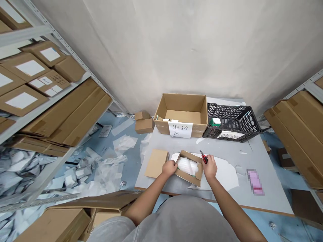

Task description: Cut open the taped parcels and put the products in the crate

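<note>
A small cardboard box (187, 180) lies open on the table in front of me, with a white wrapped bundle (187, 166) inside it. My left hand (169, 168) grips the box's left wall, thumb at the rim. In my right hand (210, 167), just right of the box, is a red and black utility knife (204, 156), its tip pointing up and left. A flat brown cardboard piece (156, 163) lies left of the box, close to my left hand. White paper (225, 174) is spread beneath the box and my right hand.
Behind stand a large open carton (161, 127) with a paper label and a black plastic crate (229, 118) holding a green and white box (215, 122). A pixelated pink item (254, 181) lies right on the table (267, 198). Shelves (75, 89) with cartons flank both sides; wrapping litters the left floor.
</note>
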Available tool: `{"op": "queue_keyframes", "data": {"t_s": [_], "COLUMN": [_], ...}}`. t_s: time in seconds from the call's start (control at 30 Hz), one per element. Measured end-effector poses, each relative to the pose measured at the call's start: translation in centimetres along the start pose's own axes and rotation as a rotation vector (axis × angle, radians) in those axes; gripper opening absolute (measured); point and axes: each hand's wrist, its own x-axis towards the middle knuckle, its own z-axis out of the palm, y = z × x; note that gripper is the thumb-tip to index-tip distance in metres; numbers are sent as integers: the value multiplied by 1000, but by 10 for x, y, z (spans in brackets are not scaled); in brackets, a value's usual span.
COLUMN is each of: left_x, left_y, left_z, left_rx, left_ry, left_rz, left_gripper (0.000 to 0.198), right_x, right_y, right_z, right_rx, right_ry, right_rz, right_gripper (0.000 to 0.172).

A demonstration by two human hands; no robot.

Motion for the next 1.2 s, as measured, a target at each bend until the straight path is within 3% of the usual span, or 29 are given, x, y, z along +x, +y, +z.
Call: {"op": "queue_keyframes", "data": {"t_s": [0.13,0.27,0.37,0.47,0.53,0.63,0.7,0.8,0.9,0.97,1.03,1.1,1.2], "left_x": [-2,2,0,-8,-13,-15,-14,-9,-5,-3,1,4,8], "left_y": [9,13,6,-10,-23,-41,-47,-44,-32,-23,-16,-10,-1], "left_z": [-3,-3,0,5,9,11,11,13,18,24,30,35,41], "left_rx": [-11,9,-27,-111,-149,-153,-150,-156,-167,-236,-343,-431,-467], "left_ry": [-10,-15,-25,2,-6,-10,20,54,62,35,23,57,182], "left_rz": [-11,-17,-18,123,293,515,592,619,635,631,562,413,171], "left_gripper": [69,67,66,63,65,113,129,99,54,39,37,51,91], "right_x": [-10,-18,-19,-22,-26,-37,-44,-47,-41,-36,-33,-32,-36], "right_y": [7,9,12,23,36,55,63,66,60,56,56,59,67], "right_z": [5,17,23,23,20,14,11,10,11,13,15,19,24], "right_rx": [19,99,170,309,410,492,500,507,518,522,529,530,484], "right_ry": [-8,-35,17,56,2,-128,-182,-182,-125,-110,-120,-153,-217], "right_rz": [35,91,130,121,69,-4,-45,-71,-90,-115,-129,-129,-122], "right_gripper": [18,32,44,55,62,74,83,92,84,71,65,68,69]}}
